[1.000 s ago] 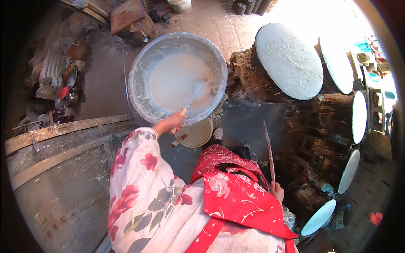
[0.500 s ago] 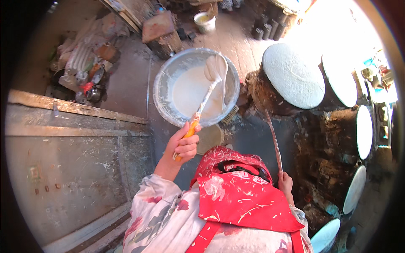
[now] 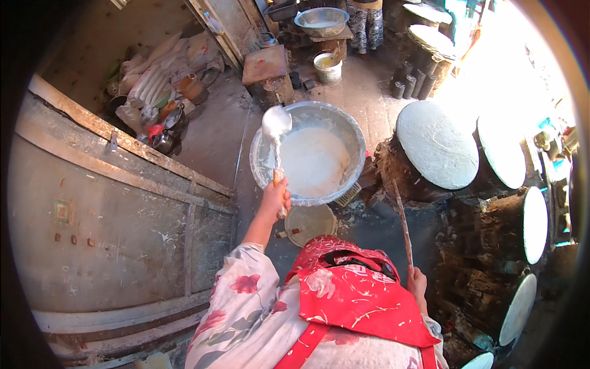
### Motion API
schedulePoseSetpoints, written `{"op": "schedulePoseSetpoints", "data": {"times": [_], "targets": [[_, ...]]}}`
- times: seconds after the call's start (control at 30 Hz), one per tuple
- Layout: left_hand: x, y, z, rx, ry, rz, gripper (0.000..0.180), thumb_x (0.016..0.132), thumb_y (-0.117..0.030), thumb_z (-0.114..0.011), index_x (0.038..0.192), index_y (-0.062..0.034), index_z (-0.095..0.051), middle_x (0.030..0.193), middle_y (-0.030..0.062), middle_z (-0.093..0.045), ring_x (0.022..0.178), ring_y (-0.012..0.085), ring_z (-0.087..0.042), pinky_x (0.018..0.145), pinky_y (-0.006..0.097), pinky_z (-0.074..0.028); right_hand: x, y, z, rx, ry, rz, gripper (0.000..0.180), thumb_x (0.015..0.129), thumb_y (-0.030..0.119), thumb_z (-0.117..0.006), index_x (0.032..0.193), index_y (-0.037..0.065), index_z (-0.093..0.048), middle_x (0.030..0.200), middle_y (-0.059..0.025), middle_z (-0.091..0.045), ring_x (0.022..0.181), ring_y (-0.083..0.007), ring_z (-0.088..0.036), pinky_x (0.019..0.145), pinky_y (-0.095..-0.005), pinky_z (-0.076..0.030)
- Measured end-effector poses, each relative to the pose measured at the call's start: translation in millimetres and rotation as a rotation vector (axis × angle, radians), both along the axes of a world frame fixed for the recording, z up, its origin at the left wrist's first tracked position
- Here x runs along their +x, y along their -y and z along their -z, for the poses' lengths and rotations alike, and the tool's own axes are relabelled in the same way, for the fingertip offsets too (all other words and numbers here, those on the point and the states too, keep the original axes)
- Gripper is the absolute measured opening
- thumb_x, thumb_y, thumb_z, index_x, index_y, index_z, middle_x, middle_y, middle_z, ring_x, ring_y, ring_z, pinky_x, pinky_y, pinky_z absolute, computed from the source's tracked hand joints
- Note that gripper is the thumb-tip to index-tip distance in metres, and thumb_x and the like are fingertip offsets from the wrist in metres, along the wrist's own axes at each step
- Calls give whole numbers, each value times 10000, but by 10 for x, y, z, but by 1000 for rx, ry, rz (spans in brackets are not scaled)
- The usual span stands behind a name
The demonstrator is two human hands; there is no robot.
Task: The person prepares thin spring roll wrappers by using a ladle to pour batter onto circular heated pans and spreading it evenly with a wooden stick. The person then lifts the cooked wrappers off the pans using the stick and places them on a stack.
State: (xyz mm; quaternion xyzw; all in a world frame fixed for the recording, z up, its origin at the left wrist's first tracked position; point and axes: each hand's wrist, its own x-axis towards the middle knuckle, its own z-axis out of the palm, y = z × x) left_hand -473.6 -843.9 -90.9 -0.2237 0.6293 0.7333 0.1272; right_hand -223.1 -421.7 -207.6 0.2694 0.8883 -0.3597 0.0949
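My left hand [image 3: 275, 200] is closed round the handle of a ladle [image 3: 276, 123] coated with white liquid. The ladle's bowl is raised over the left rim of a large grey basin [image 3: 257, 147]. Inside the basin lies a pool of creamy white liquid [image 3: 316, 163]. Lower on the right, my right hand [image 3: 416, 283] grips the near end of a long thin stick [image 3: 402, 218]. The stick's far end points up toward the nearest round stove, whose top [image 3: 436, 144] is covered in white; I cannot tell whether they touch. My red, white-spattered apron [image 3: 369, 295] covers part of the view below.
More white-topped round stoves [image 3: 534, 224] line the right side. A round lid-like disc [image 3: 310, 224] sits below the basin. Beyond stand a white bucket [image 3: 327, 69], a box-like stand [image 3: 265, 64] and another basin [image 3: 321, 23], near a person's patterned trousers [image 3: 365, 27]. A worn panel [image 3: 123, 234] runs along the left.
The ladle has swung left from over the basin's right part to its left rim, and the liquid streaming from it no longer shows. The view has tilted to take in more of the far side.
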Motion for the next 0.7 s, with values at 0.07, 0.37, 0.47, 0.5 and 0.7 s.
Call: {"op": "schedulePoseSetpoints", "data": {"times": [0.07,0.37,0.47,0.5,0.7], "targets": [[-132,156,404,-563,-151,51,224,930,-258,-528,926,-46,-457,540,15,-439,337,149,-426,348,299,-369,104,32,16,-13,-50,36,428,954,367,-450,793,-4,-589,684,-234,-565,666,-432,-556,595,-452,-424],[-961,-757,-238,648,207,365,279,981,-314,-457,1049,-44,-479,588,-31,-387,403,41,-372,369,211,-340,970,210,159,-115,-108,456,363,965,310,-465,789,34,-623,561,-82,-519,521,-141,-484,510,-331,-389],[-833,-1588,-885,571,179,582,322,988,-301,-443,1159,-30,-476,608,-28,-386,407,35,-379,373,201,-348,1182,182,221,-314,-324,728,344,969,293,-470,810,30,-624,542,4,-480,468,-79,-422,438,-267,-335],[-779,-1809,-1030,591,189,654,356,993,-300,-422,1223,-30,-456,629,-25,-388,402,41,-381,372,203,-347,1084,211,60,-546,-343,942,336,980,328,-450,864,51,-600,520,55,-394,396,-41,-324,352,-220,-231],[-206,-3581,-1455,676,302,1081,377,1000,-234,-360,1301,-10,-392,670,4,-426,383,51,-390,349,209,-345,1232,-541,-358,-616,-570,1171,171,953,222,-507,951,61,-566,598,35,-447,413,-56,-404,363,-212,-316]]}}
